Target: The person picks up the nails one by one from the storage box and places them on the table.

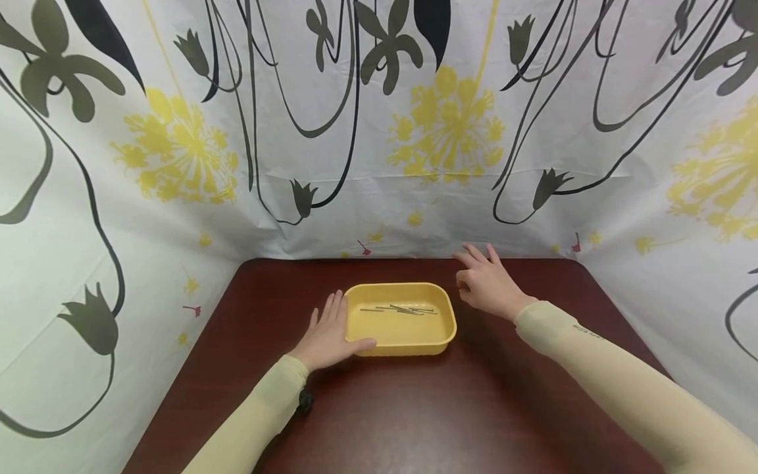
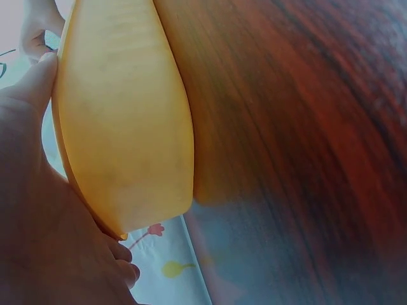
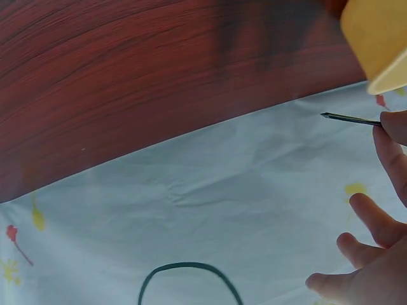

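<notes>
A yellow plastic tray (image 1: 391, 332) stands on the dark red-brown table, with several thin metal nails (image 1: 408, 309) lying loose on its bottom. My left hand (image 1: 328, 336) rests along the tray's left side, fingers straight and thumb over the near rim. In the left wrist view, the thumb touches the edge of the tray (image 2: 127, 121). To the right of the tray, my right hand (image 1: 488, 286) is raised above the table. Between thumb and index finger it pinches a single nail (image 3: 350, 119), pointed end outward; its other fingers are spread.
The wooden table (image 1: 403, 415) reaches toward me and to both sides of the tray. A white cloth (image 1: 367, 151) with flower prints hangs behind the table and along both sides. A small dark object (image 1: 304, 400) sits under my left wrist.
</notes>
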`<state>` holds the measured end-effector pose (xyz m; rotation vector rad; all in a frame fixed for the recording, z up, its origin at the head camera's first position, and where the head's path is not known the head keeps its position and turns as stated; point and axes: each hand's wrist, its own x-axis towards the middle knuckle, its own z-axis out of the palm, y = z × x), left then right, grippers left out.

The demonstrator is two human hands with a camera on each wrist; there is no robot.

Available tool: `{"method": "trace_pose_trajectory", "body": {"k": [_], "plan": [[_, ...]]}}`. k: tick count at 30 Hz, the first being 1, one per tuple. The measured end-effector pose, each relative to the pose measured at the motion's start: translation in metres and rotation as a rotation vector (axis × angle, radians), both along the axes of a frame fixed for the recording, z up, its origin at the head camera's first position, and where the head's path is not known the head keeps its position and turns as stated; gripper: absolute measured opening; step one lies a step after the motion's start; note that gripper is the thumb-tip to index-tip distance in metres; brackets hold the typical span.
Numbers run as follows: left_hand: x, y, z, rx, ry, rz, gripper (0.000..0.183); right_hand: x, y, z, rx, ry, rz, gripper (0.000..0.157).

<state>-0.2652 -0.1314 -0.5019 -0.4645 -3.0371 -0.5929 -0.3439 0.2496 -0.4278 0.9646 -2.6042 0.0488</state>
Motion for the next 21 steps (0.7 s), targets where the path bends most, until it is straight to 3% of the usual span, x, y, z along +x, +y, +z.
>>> {"method": "trace_pose_trajectory", "body": {"k": [13,21], "plan": [[-0.001,0.0,0.002,-0.018,0.004,-0.011,0.129,0.008,0.046,-0.02,0.026,-0.088,-0.119,0.021],[-0.001,0.001,0.002,0.002,0.002,-0.008,0.126,0.014,0.077,-0.031,0.02,-0.091,-0.158,0.025]]}}
